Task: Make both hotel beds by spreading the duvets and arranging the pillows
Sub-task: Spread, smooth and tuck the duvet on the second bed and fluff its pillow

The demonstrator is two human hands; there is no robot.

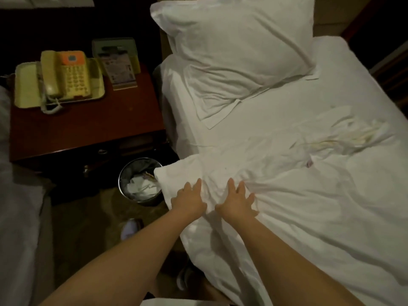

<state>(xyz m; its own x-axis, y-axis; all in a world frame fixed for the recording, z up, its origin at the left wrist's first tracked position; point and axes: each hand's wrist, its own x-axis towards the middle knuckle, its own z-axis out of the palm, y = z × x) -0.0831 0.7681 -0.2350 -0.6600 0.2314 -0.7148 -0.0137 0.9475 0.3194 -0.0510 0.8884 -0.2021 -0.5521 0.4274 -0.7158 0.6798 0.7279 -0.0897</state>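
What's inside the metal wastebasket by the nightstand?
Crumpled white paper lies in the wastebasket, piled toward the right. The duvet corner overhangs the right rim, so that side and the bottom beneath the paper cannot be seen.

Pillow (238, 47) at bed head, duvet (309, 206) below; nightstand (84, 127) left, bin (132, 173) before it.

A creased white duvet (309, 206) covers the bed (335, 69) short of its head, where a plump pillow (238, 34) overlaps a flatter pillow (212, 91).
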